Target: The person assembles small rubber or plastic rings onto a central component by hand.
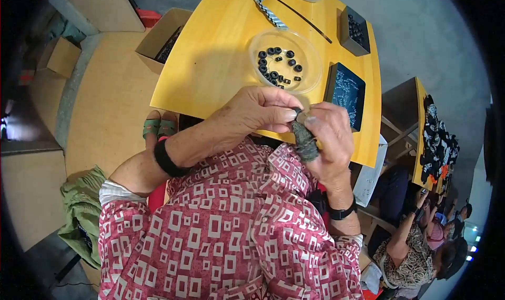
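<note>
My left hand (251,112) and my right hand (329,137) meet over the near edge of a yellow table (210,63). Between them sits a small dark grey bundle (305,142), like a tuft of wire or fibre. The right hand wraps around its lower part. The left thumb and fingers pinch its top, where a small dark piece shows. A clear round plastic dish (285,61) holding several small black rings stands just beyond the hands.
A black tray (345,93) of tiny pieces lies right of the dish, a second black box (354,30) further back. A striped cord with a black rod (284,8) lies at the far edge. Cardboard boxes (162,37) stand at left. Other people sit at lower right.
</note>
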Tool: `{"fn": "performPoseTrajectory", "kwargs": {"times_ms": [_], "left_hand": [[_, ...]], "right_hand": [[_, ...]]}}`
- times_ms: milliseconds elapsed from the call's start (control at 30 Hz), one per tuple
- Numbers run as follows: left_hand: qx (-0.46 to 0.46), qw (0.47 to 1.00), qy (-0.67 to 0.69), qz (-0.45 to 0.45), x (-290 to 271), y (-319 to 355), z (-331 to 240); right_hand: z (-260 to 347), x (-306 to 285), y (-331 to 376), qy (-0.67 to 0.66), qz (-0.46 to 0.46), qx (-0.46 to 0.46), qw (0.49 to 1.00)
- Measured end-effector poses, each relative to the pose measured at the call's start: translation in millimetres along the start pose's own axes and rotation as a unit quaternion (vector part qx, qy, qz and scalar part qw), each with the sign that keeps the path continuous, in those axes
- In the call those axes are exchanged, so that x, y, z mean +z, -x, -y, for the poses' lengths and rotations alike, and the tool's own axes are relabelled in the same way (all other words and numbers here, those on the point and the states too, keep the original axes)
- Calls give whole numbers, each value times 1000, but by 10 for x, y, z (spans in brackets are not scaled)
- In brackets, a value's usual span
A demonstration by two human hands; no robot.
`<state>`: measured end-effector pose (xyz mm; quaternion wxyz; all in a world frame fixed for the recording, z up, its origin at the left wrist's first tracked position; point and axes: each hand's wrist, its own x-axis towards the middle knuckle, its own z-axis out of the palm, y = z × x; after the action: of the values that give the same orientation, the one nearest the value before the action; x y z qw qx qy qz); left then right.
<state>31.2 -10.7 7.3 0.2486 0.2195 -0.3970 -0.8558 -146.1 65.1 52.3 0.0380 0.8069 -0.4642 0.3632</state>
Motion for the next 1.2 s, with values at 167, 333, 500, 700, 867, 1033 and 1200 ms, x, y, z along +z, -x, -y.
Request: {"fn": "performPoseTrajectory", "kwargs": {"times_ms": [167, 333, 500, 700, 867, 1033, 1200], "left_hand": [[18, 999, 40, -29, -108, 135, -242], [61, 993, 88, -54, -205, 174, -353], [78, 990, 104, -49, -215, 176, -363], [79, 990, 98, -58, -217, 181, -371], [59, 991, 108, -55, -157, 147, -333], [79, 989, 109, -67, -98, 117, -262], [77, 990, 98, -60, -25, 93, -191]], "right_hand": [[-213, -293, -414, -39, 23, 153, 987], [-673, 153, -630, -6, 153, 131, 980], [-858, 501, -828, 95, 263, 50, 959], [-974, 671, -820, 123, 300, 56, 944], [-892, 498, -782, -14, 206, 134, 969], [-341, 175, -700, -87, 135, 125, 979], [-86, -6, -551, 1, 134, 39, 990]]}}
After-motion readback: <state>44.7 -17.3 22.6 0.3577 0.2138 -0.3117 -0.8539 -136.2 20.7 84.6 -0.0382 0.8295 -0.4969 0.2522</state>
